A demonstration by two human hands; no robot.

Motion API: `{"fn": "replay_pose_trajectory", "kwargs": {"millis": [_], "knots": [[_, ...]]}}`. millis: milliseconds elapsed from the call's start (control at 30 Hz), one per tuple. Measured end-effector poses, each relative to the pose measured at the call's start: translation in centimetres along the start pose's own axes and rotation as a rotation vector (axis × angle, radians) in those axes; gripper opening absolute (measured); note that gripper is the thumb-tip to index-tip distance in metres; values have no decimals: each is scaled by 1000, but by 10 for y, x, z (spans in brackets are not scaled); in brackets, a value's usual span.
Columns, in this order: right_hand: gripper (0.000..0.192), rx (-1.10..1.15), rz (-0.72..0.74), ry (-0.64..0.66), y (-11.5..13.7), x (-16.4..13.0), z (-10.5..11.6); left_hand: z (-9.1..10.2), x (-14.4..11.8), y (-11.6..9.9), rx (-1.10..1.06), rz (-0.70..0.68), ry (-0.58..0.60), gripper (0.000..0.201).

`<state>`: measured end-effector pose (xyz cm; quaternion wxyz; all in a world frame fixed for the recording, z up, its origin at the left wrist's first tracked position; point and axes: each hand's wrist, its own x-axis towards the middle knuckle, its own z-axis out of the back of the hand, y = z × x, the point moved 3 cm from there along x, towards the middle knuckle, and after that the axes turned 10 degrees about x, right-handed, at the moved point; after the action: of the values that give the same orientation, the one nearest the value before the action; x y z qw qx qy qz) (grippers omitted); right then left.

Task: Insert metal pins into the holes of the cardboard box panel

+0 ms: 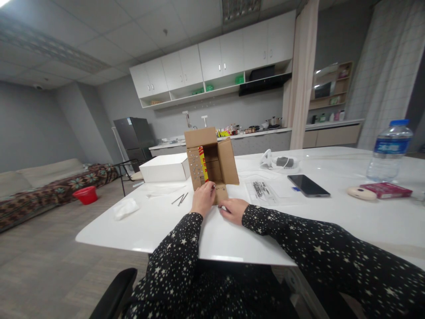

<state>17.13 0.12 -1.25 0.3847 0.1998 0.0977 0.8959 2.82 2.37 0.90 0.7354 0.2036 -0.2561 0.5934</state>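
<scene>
An open cardboard box (pixel 214 160) stands on the white table straight in front of me, its flaps spread and its opening facing me. Its left flap carries small pale dots, and a yellow-and-red strip (pixel 203 164) runs alongside them. My left hand (pixel 203 198) is closed at the lower left of the box, fingers curled against the front flap. At that flap's bottom edge, my right hand (pixel 234 210) has its fingers and thumb closed on the cardboard. Small dark spots show on the front flap between the hands. Parts of my fingertips are hidden.
Left are a white box (pixel 164 168), several thin metal rods (pixel 180 198) and a crumpled tissue (pixel 125 209). Rightward lie a clear case (pixel 262 191) with dark pieces, a phone (pixel 308 185), a cream oval object (pixel 361 193), a maroon box (pixel 387 190) and a water bottle (pixel 387 155).
</scene>
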Motion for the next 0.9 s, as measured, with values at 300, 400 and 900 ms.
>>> {"fn": "replay_pose_trajectory", "kwargs": {"millis": [300,400,900], "knots": [[28,14,7,9,1,0,1,5,-1,-4,70,-41,-12,23],[27,15,7,10,1,0,2,6,-1,-5,101,-54,-13,22],[27,7,3,-2,-2,0,-1,10,-3,-4,76,-30,-20,24]]}}
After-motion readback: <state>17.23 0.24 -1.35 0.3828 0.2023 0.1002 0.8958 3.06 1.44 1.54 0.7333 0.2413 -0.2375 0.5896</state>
